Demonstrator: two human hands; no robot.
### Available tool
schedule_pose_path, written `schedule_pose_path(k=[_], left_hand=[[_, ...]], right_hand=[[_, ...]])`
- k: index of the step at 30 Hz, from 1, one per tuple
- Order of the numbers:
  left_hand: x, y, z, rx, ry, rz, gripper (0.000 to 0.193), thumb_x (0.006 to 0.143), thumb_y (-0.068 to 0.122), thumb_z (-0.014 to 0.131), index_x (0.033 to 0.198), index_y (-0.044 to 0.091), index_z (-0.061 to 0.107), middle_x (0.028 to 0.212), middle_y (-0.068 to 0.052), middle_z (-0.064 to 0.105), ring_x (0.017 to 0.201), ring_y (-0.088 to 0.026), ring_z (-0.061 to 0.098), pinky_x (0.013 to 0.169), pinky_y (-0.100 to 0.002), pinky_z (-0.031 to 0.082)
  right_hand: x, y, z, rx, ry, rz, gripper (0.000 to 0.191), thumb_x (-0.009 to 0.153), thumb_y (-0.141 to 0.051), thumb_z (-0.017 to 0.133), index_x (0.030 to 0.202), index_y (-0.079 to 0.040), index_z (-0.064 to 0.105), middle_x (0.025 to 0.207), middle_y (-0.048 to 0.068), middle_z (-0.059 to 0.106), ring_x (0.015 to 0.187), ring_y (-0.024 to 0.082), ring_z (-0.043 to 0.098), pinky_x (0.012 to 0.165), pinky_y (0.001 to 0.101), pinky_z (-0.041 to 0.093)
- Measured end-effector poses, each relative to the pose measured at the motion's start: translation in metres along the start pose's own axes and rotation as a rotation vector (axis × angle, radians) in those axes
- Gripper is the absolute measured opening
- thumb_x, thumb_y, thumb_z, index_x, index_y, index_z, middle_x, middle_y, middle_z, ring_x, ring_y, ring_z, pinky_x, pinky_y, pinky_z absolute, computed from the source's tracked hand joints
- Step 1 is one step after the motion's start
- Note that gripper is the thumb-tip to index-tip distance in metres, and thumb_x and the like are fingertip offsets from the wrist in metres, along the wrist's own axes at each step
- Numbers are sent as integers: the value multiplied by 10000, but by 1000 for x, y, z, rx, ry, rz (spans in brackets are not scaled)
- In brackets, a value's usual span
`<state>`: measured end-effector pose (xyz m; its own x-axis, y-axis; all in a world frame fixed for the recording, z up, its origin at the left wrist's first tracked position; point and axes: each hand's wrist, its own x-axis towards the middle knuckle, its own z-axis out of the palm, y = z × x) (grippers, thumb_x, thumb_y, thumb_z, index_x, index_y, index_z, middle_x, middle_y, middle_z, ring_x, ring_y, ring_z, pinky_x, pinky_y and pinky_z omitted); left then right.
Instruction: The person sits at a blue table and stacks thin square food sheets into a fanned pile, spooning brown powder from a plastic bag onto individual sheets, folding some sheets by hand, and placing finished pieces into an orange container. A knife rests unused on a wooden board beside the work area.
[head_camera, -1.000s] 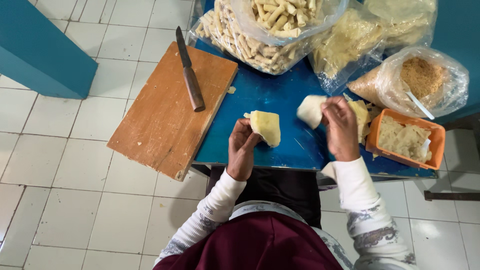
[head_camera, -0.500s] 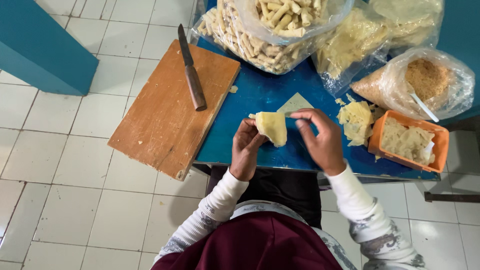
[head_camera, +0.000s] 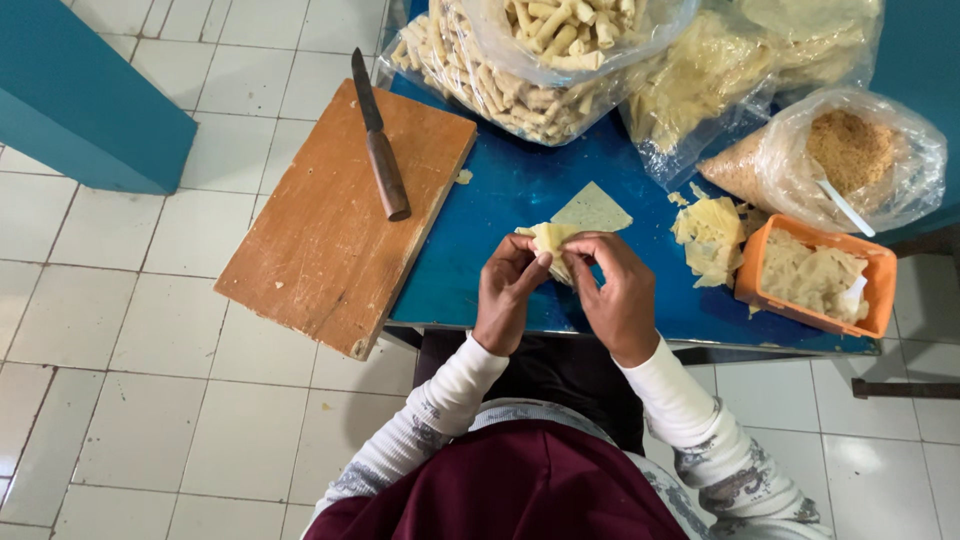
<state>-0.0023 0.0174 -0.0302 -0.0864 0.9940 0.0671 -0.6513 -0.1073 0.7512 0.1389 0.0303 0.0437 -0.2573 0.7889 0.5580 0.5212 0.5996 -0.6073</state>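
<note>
You are holding a pale yellow pastry wrapper (head_camera: 553, 243) over the blue table (head_camera: 500, 200), and it is showing as a thin, soft sheet folded over itself, with one flat triangular corner lying out on the table beyond your fingers. Your left hand (head_camera: 508, 290) is pinching the sheet's near left edge between thumb and fingertips. Your right hand (head_camera: 618, 290) is curling over the right side of it, fingers pressed on the fold, so most of the sheet is being hidden under both hands.

To your far left a wooden cutting board (head_camera: 340, 220) is overhanging the table's edge above the white tiled floor (head_camera: 120, 380), and a knife (head_camera: 378, 135) with a brown handle is lying on it. Beyond your hands, clear bags of finished rolls (head_camera: 530, 70) are crowding the back of the table. Just right of your right hand a loose pile of wrappers (head_camera: 708, 235) is sitting on the blue surface. Further right an orange tub (head_camera: 812, 277) is holding pale filling, and behind it an open bag of brown crumbs (head_camera: 850, 150) is holding a white spoon.
</note>
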Motion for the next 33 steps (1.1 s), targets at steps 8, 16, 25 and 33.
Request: schedule_pose_path(k=[8, 16, 25, 33], left_hand=[[1, -4, -1, 94, -9, 38, 114, 1034, 94, 662, 1084, 24, 588, 1030, -15, 650, 933, -80, 623, 845, -255, 533], [-3, 3, 5, 132, 7, 95, 108, 1040, 95, 655, 1092, 25, 592, 1050, -11, 640, 971, -66, 604, 873, -241, 510], [-5, 4, 11, 314, 14, 175, 116, 1034, 95, 679, 1070, 7, 612, 1036, -32, 633, 950, -80, 598, 838, -247, 506], [-5, 6, 4, -9, 69, 129, 133, 1059, 154, 601, 1110, 59, 522, 1085, -66, 681, 1008, -145, 687, 919, -347, 585]], right_hand=[[-13, 40, -2, 568, -131, 490, 139, 1040, -113, 641, 1081, 3, 706, 965, 37, 713, 853, 74, 635, 753, 254, 517], [-20, 71, 7, 1292, -60, 749, 171, 1080, -150, 576, 1197, -33, 619, 1122, 42, 672, 1014, 121, 634, 895, 274, 507], [-35, 70, 13, 1049, -15, 633, 222, 1023, -135, 699, 1197, -7, 646, 1137, 69, 684, 1051, 129, 634, 964, 283, 510], [-7, 112, -21, 1048, 122, 780, 172, 971, -162, 694, 1106, -57, 685, 1062, 71, 743, 916, 149, 733, 833, 310, 623]])
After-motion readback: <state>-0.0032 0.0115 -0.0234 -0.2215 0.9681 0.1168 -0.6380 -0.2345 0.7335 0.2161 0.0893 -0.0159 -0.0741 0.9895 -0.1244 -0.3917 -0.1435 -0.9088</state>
